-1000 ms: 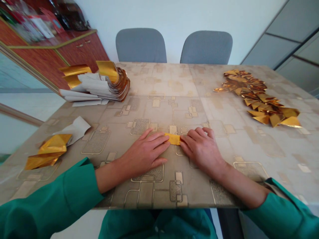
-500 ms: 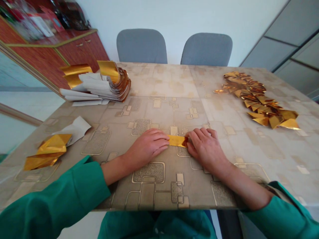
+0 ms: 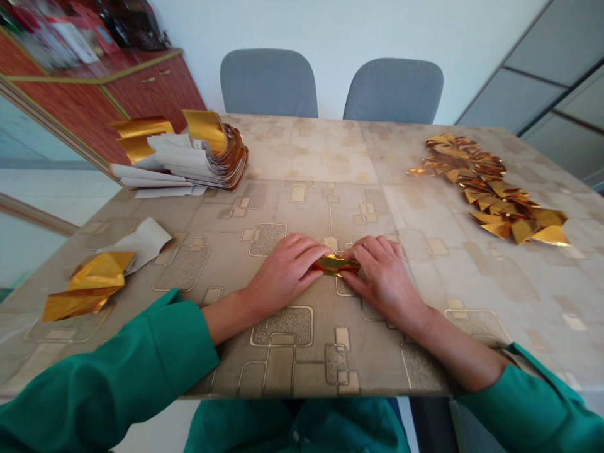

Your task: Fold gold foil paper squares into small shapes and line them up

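Between my two hands, near the middle of the table, is a small strip of folded gold foil paper (image 3: 333,265). Fingers and thumb of my left hand (image 3: 293,267) pinch its left end. Its right end is gripped by my right hand (image 3: 377,267), thumb below and fingers above. The strip looks slightly bulged and shiny along its middle; both ends are hidden under my fingers. To the left of my left hand lie creased gold foil sheets (image 3: 94,283) beside a white-backed sheet (image 3: 147,242).
A thick bent stack of gold and white paper (image 3: 189,157) stands at the back left of the patterned table (image 3: 292,365). A long heap of folded gold pieces (image 3: 491,185) lies at the right. Two grey chairs (image 3: 268,82) stand behind, with a red-brown cabinet (image 3: 155,88) at the back left.
The strip lay flat and showed a wide face; now it appears narrower and bulged. My thumbs have come under its ends, and my left hand has shifted slightly right.
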`<action>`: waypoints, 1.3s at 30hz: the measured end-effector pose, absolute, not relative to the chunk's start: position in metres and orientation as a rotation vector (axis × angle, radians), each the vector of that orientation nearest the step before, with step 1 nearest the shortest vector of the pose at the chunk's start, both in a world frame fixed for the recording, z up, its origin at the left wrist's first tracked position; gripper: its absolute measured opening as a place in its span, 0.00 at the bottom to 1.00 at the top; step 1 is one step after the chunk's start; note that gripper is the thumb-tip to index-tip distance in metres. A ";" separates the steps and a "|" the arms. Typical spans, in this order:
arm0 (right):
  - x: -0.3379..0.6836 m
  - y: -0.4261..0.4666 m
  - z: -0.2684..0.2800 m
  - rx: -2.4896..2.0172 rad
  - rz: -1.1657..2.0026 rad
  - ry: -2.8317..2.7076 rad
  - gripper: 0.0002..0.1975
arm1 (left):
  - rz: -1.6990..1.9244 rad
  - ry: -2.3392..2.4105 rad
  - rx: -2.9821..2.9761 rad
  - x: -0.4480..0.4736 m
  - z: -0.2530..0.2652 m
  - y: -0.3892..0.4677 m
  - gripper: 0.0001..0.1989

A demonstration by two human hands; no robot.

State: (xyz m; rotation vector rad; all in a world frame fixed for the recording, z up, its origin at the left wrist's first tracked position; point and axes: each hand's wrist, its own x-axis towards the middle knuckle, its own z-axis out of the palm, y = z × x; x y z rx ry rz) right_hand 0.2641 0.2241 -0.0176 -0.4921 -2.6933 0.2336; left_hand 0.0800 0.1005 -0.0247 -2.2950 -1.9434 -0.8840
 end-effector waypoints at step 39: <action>0.268 0.242 -0.027 -0.513 0.387 -2.698 0.16 | -0.624 -1.847 -2.406 0.082 -0.025 0.087 0.07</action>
